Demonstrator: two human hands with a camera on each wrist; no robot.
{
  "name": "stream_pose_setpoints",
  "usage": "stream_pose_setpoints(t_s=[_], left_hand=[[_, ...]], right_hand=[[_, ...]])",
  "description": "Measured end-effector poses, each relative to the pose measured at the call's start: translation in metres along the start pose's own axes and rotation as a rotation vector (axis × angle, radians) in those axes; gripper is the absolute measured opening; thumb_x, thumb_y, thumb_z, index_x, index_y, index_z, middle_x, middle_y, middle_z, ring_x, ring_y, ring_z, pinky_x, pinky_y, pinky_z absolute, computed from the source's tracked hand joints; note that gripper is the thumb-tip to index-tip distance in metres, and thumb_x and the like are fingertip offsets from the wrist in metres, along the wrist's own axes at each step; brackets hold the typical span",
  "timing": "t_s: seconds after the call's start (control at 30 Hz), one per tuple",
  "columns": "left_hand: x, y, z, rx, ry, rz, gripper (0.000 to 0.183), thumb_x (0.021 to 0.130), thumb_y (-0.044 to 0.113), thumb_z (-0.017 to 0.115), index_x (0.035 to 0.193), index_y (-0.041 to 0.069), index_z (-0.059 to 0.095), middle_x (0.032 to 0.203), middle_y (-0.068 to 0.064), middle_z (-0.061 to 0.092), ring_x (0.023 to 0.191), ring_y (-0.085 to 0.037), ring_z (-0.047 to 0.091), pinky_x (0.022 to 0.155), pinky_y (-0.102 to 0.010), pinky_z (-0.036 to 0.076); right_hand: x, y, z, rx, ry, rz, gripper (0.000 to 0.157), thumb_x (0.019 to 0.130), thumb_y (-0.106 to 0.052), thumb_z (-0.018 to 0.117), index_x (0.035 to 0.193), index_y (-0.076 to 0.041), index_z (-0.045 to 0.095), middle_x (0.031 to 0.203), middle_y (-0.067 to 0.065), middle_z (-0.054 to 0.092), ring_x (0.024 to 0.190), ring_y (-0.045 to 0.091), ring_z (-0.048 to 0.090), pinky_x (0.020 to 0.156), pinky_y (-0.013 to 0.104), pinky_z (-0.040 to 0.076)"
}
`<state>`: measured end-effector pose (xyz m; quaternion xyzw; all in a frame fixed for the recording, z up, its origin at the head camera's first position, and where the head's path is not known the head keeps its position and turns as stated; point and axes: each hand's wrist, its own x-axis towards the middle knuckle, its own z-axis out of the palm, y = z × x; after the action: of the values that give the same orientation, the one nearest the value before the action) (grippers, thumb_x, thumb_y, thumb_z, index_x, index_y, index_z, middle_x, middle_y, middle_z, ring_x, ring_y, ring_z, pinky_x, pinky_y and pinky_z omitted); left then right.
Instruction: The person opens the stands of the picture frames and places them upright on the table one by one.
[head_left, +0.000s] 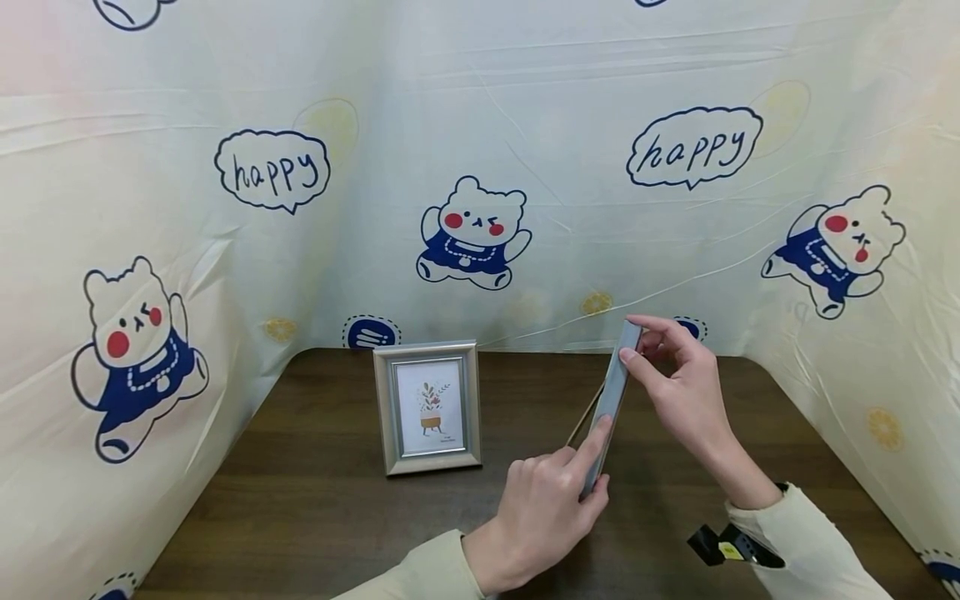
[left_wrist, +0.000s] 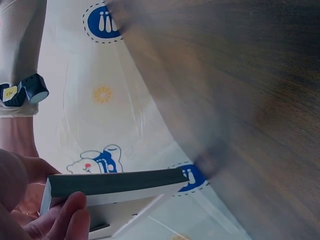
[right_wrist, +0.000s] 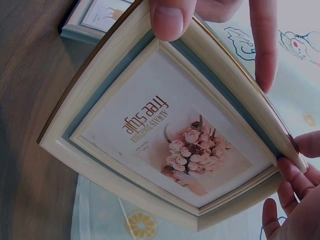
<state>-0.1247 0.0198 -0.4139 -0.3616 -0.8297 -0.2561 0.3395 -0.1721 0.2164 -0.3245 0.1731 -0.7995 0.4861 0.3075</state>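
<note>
Both hands hold a cream and blue-grey picture frame (head_left: 617,385), turned nearly edge-on in the head view and tilted above the table. At its lower end, my left hand (head_left: 543,504) grips it, index finger stretched along the edge. My right hand (head_left: 684,387) pinches the upper end between thumb and fingers. In the right wrist view, the frame's front (right_wrist: 200,165) shows pink roses and the words "free style". The left wrist view shows a dark narrow side of the frame (left_wrist: 120,183). To the left stands a second picture frame (head_left: 431,408) with a potted-plant print, upright and untouched.
The dark wooden table (head_left: 315,450) extends under both hands. A pale cloth (head_left: 562,100) printed with bears and "happy" bubbles hangs behind and along both sides. A black strap with a small device (head_left: 733,546) is on the right wrist.
</note>
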Motion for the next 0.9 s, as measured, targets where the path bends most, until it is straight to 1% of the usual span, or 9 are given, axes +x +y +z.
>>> stream_pose_setpoints(t_s=[0.27,0.57,0.9], left_hand=[[0.0002,-0.0002,-0.0012,0.001,0.007,0.012,0.077,0.086,0.022,0.086,0.156,0.015,0.053,0.059,0.008,0.053,0.042,-0.004,0.048,0.04,-0.014,0.029],[-0.002,0.0001,-0.001,-0.003,-0.013,0.003,0.077,0.088,0.026,0.086,0.156,0.015,0.052,0.06,0.008,0.055,0.042,-0.002,0.048,0.041,-0.013,0.027],[-0.0026,-0.0008,-0.0005,-0.024,0.015,0.009,0.077,0.087,0.026,0.087,0.156,0.015,0.053,0.061,0.008,0.057,0.043,-0.003,0.048,0.041,-0.014,0.027]], right_hand=[[0.0011,-0.0014,-0.0015,0.003,-0.005,-0.012,0.037,0.096,0.003,0.073,0.132,-0.007,0.071,0.093,0.008,0.066,0.08,0.018,0.058,0.075,0.021,0.048],[0.0004,-0.0013,0.0,0.011,-0.009,-0.013,0.037,0.095,0.002,0.075,0.131,-0.006,0.071,0.093,0.01,0.066,0.081,0.016,0.059,0.074,0.02,0.049],[0.0006,-0.0016,0.0009,0.014,-0.016,-0.009,0.037,0.096,0.002,0.074,0.132,-0.008,0.071,0.093,0.009,0.066,0.082,0.017,0.06,0.075,0.021,0.049]])
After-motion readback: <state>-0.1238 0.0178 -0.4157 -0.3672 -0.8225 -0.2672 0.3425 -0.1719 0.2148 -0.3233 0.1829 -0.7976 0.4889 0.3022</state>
